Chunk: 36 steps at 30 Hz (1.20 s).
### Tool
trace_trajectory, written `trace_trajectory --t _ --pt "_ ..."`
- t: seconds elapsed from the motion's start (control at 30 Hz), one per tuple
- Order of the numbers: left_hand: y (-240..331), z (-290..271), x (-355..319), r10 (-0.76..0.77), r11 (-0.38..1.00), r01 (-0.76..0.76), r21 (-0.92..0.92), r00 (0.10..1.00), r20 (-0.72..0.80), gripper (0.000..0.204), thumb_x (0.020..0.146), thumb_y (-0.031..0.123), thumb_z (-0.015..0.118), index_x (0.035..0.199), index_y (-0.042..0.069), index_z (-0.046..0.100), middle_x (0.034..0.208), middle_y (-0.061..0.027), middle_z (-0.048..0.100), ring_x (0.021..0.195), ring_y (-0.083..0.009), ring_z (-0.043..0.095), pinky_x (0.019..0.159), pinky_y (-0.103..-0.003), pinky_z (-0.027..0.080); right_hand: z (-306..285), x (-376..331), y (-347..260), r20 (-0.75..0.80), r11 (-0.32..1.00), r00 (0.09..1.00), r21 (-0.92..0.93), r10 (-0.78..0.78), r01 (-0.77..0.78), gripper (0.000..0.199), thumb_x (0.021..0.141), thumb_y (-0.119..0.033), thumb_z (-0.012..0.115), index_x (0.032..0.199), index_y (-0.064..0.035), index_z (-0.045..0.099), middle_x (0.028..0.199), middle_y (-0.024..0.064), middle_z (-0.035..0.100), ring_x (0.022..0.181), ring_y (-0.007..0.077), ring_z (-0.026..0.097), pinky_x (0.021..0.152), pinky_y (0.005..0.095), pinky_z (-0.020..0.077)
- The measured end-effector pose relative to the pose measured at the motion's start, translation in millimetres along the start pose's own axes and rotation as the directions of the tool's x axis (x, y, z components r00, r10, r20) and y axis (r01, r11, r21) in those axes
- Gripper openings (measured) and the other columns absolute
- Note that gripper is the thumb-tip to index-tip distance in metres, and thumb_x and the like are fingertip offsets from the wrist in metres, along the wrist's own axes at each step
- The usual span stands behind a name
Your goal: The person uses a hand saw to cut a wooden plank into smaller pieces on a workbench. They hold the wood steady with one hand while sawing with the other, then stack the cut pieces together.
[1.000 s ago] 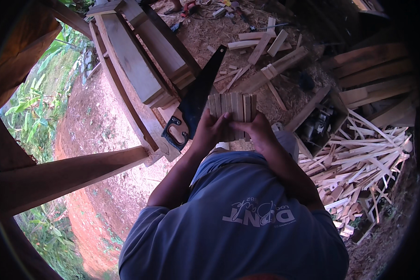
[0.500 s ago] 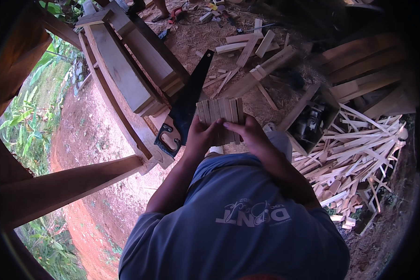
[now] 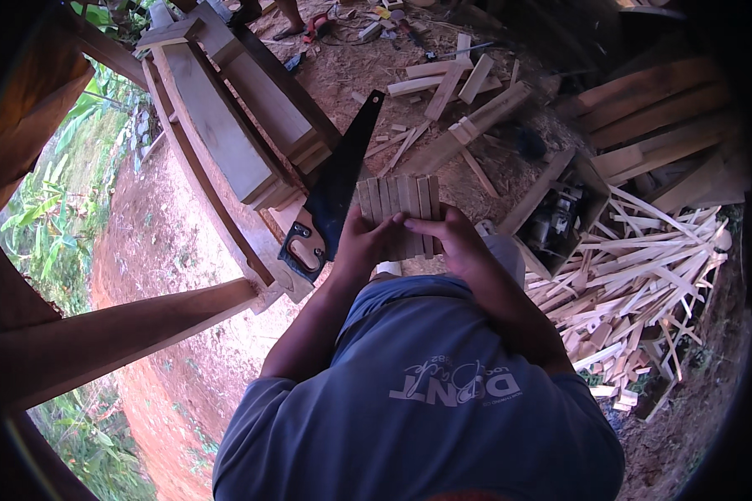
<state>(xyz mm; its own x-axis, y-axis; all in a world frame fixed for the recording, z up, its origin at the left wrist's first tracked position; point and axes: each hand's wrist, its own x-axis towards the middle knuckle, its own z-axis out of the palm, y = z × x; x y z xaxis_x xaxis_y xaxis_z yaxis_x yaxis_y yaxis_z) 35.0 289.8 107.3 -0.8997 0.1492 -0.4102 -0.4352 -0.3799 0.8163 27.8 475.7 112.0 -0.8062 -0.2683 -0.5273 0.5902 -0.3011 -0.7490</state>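
A stack of several short wooden slats [image 3: 399, 199], set on edge side by side, is held in front of my body. My left hand [image 3: 369, 242] grips its left side, thumb across the near face. On the right side my right hand [image 3: 449, 235] closes around it, and the two thumbs nearly meet in the middle. The undersides of the slats and most of my fingers are hidden. Just left of the stack lies a hand saw [image 3: 336, 188], dark blade pointing away, its handle by the near end of a wooden workbench [image 3: 217, 134].
A heap of thin wood offcuts [image 3: 635, 284] spreads at the right. Beside it stands a wooden box [image 3: 551, 213] with dark machinery inside. Loose wood pieces [image 3: 447, 88] lie on the ground ahead. A thick beam [image 3: 125, 338] crosses at left. Another person's leg [image 3: 291, 17] shows at top.
The stack of slats and both hands have shifted very slightly to the right. My grip looks the same, and the saw has stayed in place.
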Motion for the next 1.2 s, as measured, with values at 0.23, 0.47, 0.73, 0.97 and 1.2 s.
trace_trajectory --t 0.23,0.47,0.73,0.97,1.2 --pt "-4 -6 3 -0.014 0.998 0.014 0.059 1.000 -0.003 0.040 0.098 0.017 0.075 0.129 0.000 0.055 0.116 -0.0118 0.071 0.103 -0.0199 0.073 0.089 -0.036 0.062 -3 3 4 -0.012 1.000 1.000 0.020 0.002 -0.002 0.041 0.086 -0.012 0.079 0.123 0.0009 0.068 0.113 0.0116 0.073 0.105 0.0200 0.071 0.097 0.0359 0.0539" --pt "7 0 -1 -0.020 0.999 0.020 0.044 1.000 -0.001 0.042 0.097 0.020 0.077 0.127 0.000 0.056 0.115 -0.0117 0.071 0.101 -0.0193 0.073 0.087 -0.035 0.061 -5 5 6 -0.009 0.999 1.000 0.032 0.005 -0.004 0.039 0.088 -0.012 0.078 0.123 0.0018 0.067 0.113 0.0124 0.073 0.104 0.0214 0.071 0.096 0.0359 0.0543" --pt "4 -3 0 -0.030 0.998 0.030 0.057 1.000 0.004 0.044 0.097 0.022 0.077 0.128 -0.001 0.055 0.115 -0.0115 0.070 0.102 -0.0187 0.072 0.088 -0.034 0.061 -4 4 7 -0.018 1.000 1.000 0.002 -0.001 0.001 0.041 0.089 -0.012 0.078 0.124 0.0024 0.065 0.115 0.0119 0.072 0.106 0.0204 0.070 0.097 0.0359 0.0541" --pt "1 -3 0 -0.022 0.994 0.023 0.109 1.000 -0.015 0.048 0.095 0.023 0.079 0.129 0.000 0.054 0.116 -0.0119 0.070 0.102 -0.0187 0.072 0.088 -0.034 0.061 -1 1 5 0.000 1.000 1.000 -0.026 0.003 -0.003 0.043 0.088 -0.013 0.080 0.125 0.0026 0.066 0.115 0.0127 0.072 0.107 0.0198 0.070 0.098 0.0362 0.0539" --pt "4 -2 -2 -0.031 0.996 0.031 0.088 1.000 -0.001 0.044 0.095 0.020 0.078 0.127 0.000 0.056 0.115 -0.0119 0.071 0.100 -0.0188 0.073 0.087 -0.035 0.061 -5 -1 6 -0.004 1.000 1.000 0.006 0.017 -0.017 0.043 0.087 -0.013 0.080 0.124 0.0030 0.066 0.116 0.0131 0.072 0.108 0.0207 0.070 0.099 0.0367 0.0537"
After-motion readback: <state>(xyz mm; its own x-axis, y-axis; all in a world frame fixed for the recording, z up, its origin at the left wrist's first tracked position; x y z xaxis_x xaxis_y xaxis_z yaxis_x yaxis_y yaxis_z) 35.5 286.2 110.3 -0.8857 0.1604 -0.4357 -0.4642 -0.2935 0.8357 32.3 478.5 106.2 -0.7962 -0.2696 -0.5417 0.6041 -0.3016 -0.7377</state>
